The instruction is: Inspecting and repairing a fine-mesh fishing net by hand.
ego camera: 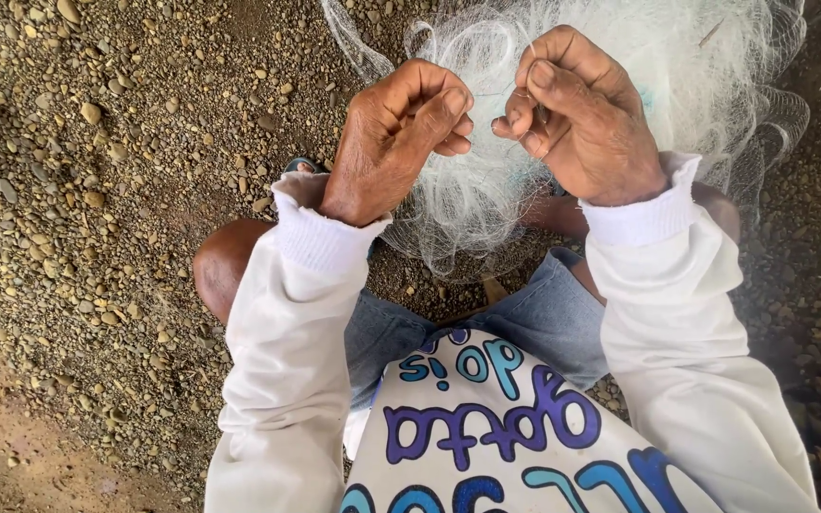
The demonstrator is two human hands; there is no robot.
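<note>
The left hand (387, 142) and the right hand (577, 114) each pinch thin strands of the white, fine-mesh fishing net (677, 66), fingers closed narrow on them. The net lies heaped on the brown gravel ground (97, 171), just past the knees, under both hands.

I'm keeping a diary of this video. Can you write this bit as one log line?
left hand: pinching thread | right hand: pinching thread | net: heaped on gravel beyond knees | person: seated
</note>
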